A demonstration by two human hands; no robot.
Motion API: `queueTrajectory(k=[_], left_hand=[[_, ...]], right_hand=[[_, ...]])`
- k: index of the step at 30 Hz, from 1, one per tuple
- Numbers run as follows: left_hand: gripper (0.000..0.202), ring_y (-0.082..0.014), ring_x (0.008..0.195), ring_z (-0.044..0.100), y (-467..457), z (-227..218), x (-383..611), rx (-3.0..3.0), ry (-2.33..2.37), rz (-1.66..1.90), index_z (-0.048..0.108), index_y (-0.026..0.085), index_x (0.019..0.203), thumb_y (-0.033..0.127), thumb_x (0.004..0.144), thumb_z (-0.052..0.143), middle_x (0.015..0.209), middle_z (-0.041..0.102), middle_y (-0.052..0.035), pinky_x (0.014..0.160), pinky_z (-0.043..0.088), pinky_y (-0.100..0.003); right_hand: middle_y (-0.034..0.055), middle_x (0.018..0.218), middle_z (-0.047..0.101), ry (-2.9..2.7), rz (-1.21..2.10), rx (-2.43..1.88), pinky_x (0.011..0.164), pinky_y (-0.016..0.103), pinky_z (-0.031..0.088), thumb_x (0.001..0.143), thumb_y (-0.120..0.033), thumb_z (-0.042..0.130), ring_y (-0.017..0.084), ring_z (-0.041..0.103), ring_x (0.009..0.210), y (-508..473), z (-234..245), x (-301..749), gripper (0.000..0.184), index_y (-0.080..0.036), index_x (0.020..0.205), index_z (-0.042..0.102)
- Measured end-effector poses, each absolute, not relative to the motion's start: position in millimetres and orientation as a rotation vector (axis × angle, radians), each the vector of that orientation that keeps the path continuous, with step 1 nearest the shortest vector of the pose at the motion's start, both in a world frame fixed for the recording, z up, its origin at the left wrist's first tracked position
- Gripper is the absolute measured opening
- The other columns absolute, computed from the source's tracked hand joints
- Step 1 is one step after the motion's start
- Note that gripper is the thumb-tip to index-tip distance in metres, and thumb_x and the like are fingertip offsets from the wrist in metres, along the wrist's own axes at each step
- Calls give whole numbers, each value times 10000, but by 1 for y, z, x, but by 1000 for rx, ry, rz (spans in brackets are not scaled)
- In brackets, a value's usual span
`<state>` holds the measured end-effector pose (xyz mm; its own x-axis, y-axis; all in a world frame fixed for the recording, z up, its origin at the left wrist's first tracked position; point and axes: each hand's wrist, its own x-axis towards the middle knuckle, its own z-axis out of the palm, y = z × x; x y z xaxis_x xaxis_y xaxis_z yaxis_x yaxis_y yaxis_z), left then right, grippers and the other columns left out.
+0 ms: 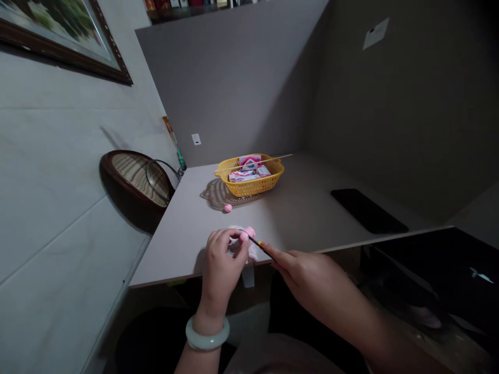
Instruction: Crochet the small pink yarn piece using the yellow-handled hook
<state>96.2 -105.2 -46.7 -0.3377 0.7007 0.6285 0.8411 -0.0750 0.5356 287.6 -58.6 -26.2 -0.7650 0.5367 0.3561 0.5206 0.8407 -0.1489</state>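
My left hand [225, 254], with a pale bangle [208, 340] on its wrist, is closed in a pinch around a small pink lump [244, 237]. Another part of pink material [250, 230] shows just behind the fingertips; whether the two are joined I cannot tell. In my right hand [298, 267] is a slim dark tool [265, 251] with a bit of yellow near the fingers, its thin tip reaching the pink lump. Under the hands lies a crumpled pale sheet [252, 253]. A little pink ball [228, 208] rests farther back on the table.
Behind the ball stands a yellow plastic basket [249, 188] holding pink-and-white packets [249, 163], with a thin stick [286, 156] across its rim. A flat black object [368, 210] lies on the right of the grey table [167, 249]. A woven, dark-rimmed object [134, 182] leans at left.
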Motion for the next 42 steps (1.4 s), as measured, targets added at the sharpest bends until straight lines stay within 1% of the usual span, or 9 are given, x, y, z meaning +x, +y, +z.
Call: queueTrajectory(k=[8,13,17,24,30,33,35,39,42], left_hand=[[95,-202,884,609,-105,-45,97,-1717,-2009,-1406,643,223,888,301,919,601,917,682,-40,809,487,-352],[83,-210,919,603,-107,-46,98,-1707,-1999,-1373,633,223,892,287,924,592,936,684,-42,825,477,-351],[62,-224,975,600,-108,-46,100,-1778,-1976,-1291,630,232,942,274,898,631,983,687,-43,857,479,-364],[126,-240,923,581,-106,-45,99,-1793,-1938,-1195,593,223,933,145,841,625,938,669,-44,846,483,-396],[207,-240,962,572,-120,-41,97,-1920,-1938,-1153,595,242,949,90,812,625,959,653,-36,854,480,-390],[161,-223,974,575,-126,-38,94,-1986,-1936,-1184,602,244,947,137,834,646,973,658,-30,850,490,-366],[155,-219,1005,582,-125,-36,90,-1958,-1949,-1215,609,246,998,189,859,648,1014,665,-35,879,494,-367],[266,-235,1048,594,-118,-32,79,-1913,-2069,-1130,609,235,1113,323,868,665,1090,667,-62,904,507,-387],[262,-230,1014,605,-113,-31,77,-1937,-2093,-1081,626,231,1098,337,863,667,1047,675,-62,894,515,-383]], right_hand=[[50,899,764,-2600,41,-847,607,256,512,910,-115,483,180,701,686,-48,-14,289,515,-258,1400,545],[43,997,766,-2499,276,-885,697,269,540,958,-165,474,185,721,791,-47,-19,291,492,-285,1434,501],[52,1078,754,-2381,452,-931,772,273,544,991,-227,450,177,728,838,-49,-35,289,419,-270,1396,548],[44,1178,720,-2335,612,-949,828,305,546,977,-243,476,199,726,934,-49,-51,291,420,-293,1386,556],[44,1135,737,-2360,618,-948,751,282,560,975,-237,466,192,732,886,-54,-53,294,414,-278,1374,569],[32,1122,744,-2387,591,-931,724,281,561,967,-223,467,191,730,872,-57,-57,296,436,-284,1391,550],[26,1101,750,-2385,551,-928,706,289,563,966,-216,460,192,731,844,-60,-59,299,442,-284,1393,547],[15,1014,766,-2376,494,-885,670,289,562,969,-207,447,182,724,766,-67,-64,304,459,-286,1415,521],[12,952,766,-2403,472,-865,636,281,555,969,-193,437,176,712,711,-72,-68,305,479,-284,1437,496]])
